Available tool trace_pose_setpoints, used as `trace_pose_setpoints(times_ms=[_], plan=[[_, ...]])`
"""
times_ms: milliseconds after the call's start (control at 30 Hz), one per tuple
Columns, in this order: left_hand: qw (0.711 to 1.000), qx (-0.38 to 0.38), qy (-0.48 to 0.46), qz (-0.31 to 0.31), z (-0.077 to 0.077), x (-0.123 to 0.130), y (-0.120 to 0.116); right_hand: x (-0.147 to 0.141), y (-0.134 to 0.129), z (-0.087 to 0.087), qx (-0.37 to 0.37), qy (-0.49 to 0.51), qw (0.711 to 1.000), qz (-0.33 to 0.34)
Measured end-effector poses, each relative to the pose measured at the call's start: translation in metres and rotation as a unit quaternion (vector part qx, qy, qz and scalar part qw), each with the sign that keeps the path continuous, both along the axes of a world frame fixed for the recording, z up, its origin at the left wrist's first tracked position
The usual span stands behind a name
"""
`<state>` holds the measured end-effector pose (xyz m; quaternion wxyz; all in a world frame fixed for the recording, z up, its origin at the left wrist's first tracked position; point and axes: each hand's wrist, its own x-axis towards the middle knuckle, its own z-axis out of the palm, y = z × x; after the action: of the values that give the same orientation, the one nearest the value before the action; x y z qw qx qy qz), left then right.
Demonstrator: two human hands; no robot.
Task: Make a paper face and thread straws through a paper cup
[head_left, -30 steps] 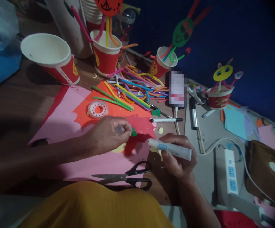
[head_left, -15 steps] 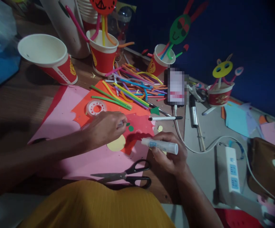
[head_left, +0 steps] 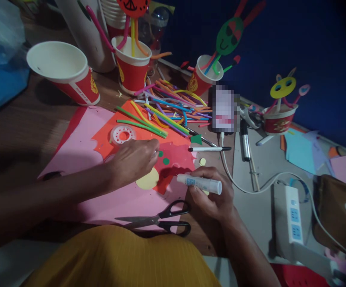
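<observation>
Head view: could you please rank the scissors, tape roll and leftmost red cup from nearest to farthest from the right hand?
1. Scissors: just left of the right hand.
2. Tape roll: farther left, on orange paper.
3. Leftmost red cup: upper left.

Tabletop (head_left: 5,137): brown wood-look, dull sheen. Scissors (head_left: 143,220): metal blades, black plastic handles. Glue tube (head_left: 203,184): translucent smooth plastic. Pink sheet (head_left: 110,207): matt paper.
</observation>
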<state>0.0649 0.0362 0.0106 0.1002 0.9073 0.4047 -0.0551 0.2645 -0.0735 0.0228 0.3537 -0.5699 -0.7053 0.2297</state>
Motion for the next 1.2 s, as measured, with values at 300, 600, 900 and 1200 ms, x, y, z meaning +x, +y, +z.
trace_pose_setpoints(times_ms=[300, 600, 900, 1200], plan=[[0.982, 0.011, -0.152, -0.114, 0.007, -0.02, -0.025, -0.004, 0.006, -0.001, 0.022, -0.058, 0.992, -0.113], [0.978, 0.001, -0.142, -0.156, -0.007, -0.026, -0.032, -0.023, 0.028, -0.002, 0.01, -0.2, 0.979, -0.034], [0.978, -0.019, -0.145, -0.148, -0.009, -0.028, -0.035, -0.033, 0.039, -0.003, -0.007, -0.233, 0.973, -0.007], [0.979, -0.017, -0.151, -0.134, -0.011, -0.027, -0.036, -0.034, 0.042, -0.005, 0.018, -0.3, 0.954, 0.014]])
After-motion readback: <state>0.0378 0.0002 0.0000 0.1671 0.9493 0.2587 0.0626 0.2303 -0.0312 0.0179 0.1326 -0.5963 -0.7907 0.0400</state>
